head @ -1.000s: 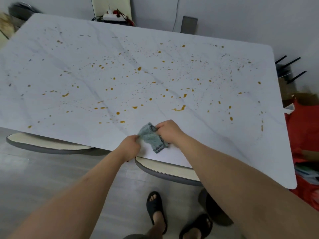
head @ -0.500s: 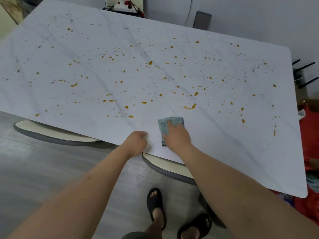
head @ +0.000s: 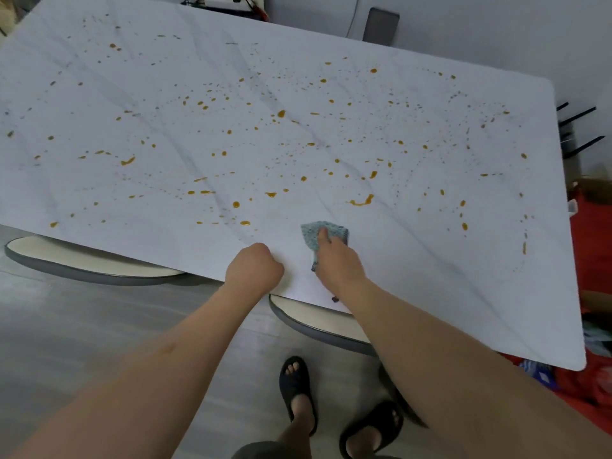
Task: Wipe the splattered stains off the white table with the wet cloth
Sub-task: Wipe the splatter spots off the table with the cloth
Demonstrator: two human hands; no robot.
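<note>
A small blue-grey woven cloth (head: pixel 323 230) lies flat on a white, grey-veined marble-look table (head: pixel 463 293), near the table's front edge and a little right of its middle. The right hand (head: pixel 336 263) presses down on the cloth with its fingers extended flat over it; the cloth's far end shows past the fingertips. Just left of it, apart from the cloth, the left hand (head: pixel 254 268) rests on the table edge with fingers curled into a loose fist, holding nothing that can be seen. Orange-brown splattered stains (head: pixel 362 201) dot most of the tabletop beyond the cloth, the nearest a curved streak just beyond it to the right. Below the table edge, two cream seat cushions with grey rims (head: pixel 89 263) jut out over a grey floor (head: pixel 66 326). The person's feet in black slide sandals (head: pixel 294 382) stand beneath.
</note>
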